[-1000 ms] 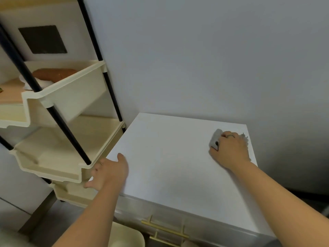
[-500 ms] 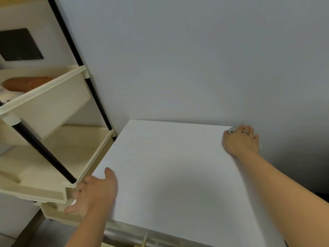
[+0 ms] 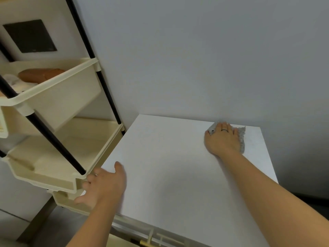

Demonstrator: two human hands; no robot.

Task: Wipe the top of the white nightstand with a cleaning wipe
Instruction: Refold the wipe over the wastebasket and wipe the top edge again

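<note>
Two hands are on the white nightstand [image 3: 169, 184], and the main risk sits under the right one. The right hand [image 3: 222, 141] presses the grey cleaning wipe [image 3: 241, 139] flat against the top at the far corner, with the wall [image 3: 195, 59] just beyond its fingertips. The wipe is pinned by pressure rather than gripped, and parts of it stick out past the index finger and past the little-finger side. A quick stroke back toward the body could let it bunch or slip out from under the palm, leaving unwiped streaks. Pushing further ahead would likely jam the fingertips into the wall and skip the strip along the back edge. I cannot tell which parts of the top between the two hands are already damp, so a patch could easily be missed.

The right arm reaches out nearly straight, wrist low and palm down. Its fingers are extended and close together on the wipe, and one wears a ring [image 3: 224, 130]. The left hand [image 3: 105, 184] is loose and holds nothing. Its thumb lies on the top's left edge and the other fingers hang relaxed over the side, just beside the lower trays of the cream shelf rack [image 3: 58, 97]. A sideways lean on that hand could knock the rack.
</note>
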